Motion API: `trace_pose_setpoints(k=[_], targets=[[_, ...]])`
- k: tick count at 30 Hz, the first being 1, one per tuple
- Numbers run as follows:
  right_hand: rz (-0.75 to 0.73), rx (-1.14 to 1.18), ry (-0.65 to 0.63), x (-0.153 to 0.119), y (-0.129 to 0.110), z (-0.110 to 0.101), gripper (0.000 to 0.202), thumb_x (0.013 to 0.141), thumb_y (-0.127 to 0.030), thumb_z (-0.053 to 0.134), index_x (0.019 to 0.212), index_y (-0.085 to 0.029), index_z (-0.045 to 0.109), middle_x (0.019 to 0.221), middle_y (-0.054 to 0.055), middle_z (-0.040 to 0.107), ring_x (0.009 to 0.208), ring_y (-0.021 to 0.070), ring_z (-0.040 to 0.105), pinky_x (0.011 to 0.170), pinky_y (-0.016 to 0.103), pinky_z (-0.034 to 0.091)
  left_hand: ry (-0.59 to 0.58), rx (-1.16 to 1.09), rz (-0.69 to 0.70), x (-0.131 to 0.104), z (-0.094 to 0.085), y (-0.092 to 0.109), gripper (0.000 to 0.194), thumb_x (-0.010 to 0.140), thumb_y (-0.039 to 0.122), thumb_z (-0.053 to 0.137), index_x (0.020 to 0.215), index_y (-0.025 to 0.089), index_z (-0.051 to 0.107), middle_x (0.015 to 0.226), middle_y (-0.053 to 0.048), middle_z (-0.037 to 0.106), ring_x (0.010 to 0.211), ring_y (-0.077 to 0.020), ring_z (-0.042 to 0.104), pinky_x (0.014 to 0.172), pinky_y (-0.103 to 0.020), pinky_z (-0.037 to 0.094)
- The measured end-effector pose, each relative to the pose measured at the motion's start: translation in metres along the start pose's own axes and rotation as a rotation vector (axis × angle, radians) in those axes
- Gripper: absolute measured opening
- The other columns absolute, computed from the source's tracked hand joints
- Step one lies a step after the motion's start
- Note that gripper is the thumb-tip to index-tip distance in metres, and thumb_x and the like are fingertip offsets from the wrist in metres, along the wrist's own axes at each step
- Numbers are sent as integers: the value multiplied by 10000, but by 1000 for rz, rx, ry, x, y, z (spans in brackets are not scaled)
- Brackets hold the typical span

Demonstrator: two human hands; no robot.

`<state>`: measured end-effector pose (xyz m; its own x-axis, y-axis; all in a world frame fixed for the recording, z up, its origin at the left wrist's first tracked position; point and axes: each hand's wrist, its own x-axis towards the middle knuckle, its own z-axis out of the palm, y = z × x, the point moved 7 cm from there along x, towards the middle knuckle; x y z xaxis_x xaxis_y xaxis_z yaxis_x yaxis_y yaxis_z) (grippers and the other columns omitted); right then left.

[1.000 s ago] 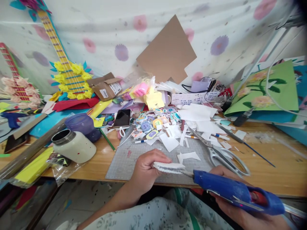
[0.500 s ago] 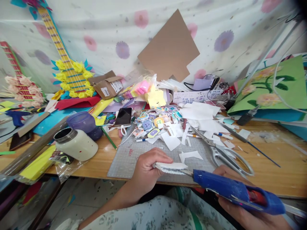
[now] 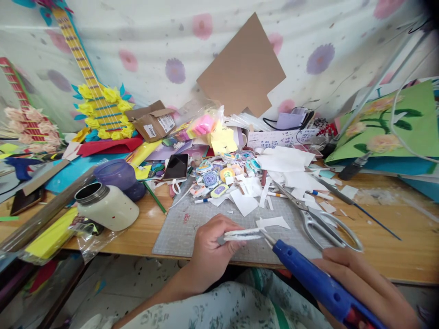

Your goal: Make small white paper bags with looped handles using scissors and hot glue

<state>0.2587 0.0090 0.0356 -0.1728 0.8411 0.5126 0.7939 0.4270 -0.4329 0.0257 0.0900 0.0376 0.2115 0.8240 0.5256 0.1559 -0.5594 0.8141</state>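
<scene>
Head view: pinched a thin white piece [image 3: 243,235] in the left hand [image 3: 210,249] above the gray mat [image 3: 176,235]. Held a blue glue gun [image 3: 303,269] in the right hand [image 3: 368,285], nozzle [image 3: 270,238] at the piece's edge. Risked burning the left hand through a slip.

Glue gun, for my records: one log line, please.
left hand: pinches white layered piece | right hand: holds blue glue gun | nozzle: at piece's edge | scissors: beyond right hand

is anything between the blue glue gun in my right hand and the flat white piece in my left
Nothing visible: the blue glue gun has its metal tip at the edge of the flat white piece; the silver scissors lie beyond.
</scene>
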Motion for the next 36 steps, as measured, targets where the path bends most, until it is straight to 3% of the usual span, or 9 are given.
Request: trace_pose_setpoints(k=[7, 12, 18, 23, 28, 36], targets=[[-96, 144, -147, 20, -24, 8, 120, 776, -180, 563, 850, -263, 607, 815, 11, 607, 693, 164, 655, 505, 195, 499, 21, -2, 169, 1, -1, 7, 159, 757, 161, 688, 913, 174, 712, 785, -88, 729, 748, -190, 640, 693, -310, 486], [0, 286, -249, 34, -36, 17, 133, 823, -220, 516, 718, -251, 591, 706, -8, 571, 637, 147, 603, 560, 229, 490, 29, 37, 217, 2, -3, 12, 151, 766, 172, 679, 912, 193, 711, 768, -80, 734, 729, -186, 642, 672, -309, 496], [157, 357, -268, 31, -30, 26, 205, 859, -302, 479, 677, -246, 556, 655, -14, 526, 568, 149, 537, 532, 265, 433, 21, 91, 237, 2, -5, 13, 175, 742, 112, 685, 899, 187, 708, 776, -82, 731, 736, -186, 645, 677, -309, 499], [142, 256, -345, 30, -26, 26, 224, 880, -337, 431, 705, -242, 532, 675, -5, 524, 594, 158, 543, 548, 277, 437, 13, 130, 257, 2, -5, 14, 175, 744, 113, 677, 896, 194, 708, 767, -78, 732, 731, -187, 645, 680, -312, 496], [64, 269, -468, 30, -26, 26, 166, 851, -264, 489, 687, -239, 496, 697, -11, 509, 587, 149, 536, 521, 259, 439, 7, 142, 247, 1, -6, 14, 165, 737, 112, 681, 886, 177, 709, 749, -87, 730, 717, -194, 646, 676, -322, 486], [1, 219, -243, 36, -36, 14, 162, 826, -240, 472, 666, -248, 496, 621, -11, 494, 560, 159, 528, 496, 277, 395, 7, 180, 214, 0, -7, 13, 126, 758, 150, 669, 871, 191, 705, 731, -71, 718, 692, -189, 628, 667, -323, 466]])
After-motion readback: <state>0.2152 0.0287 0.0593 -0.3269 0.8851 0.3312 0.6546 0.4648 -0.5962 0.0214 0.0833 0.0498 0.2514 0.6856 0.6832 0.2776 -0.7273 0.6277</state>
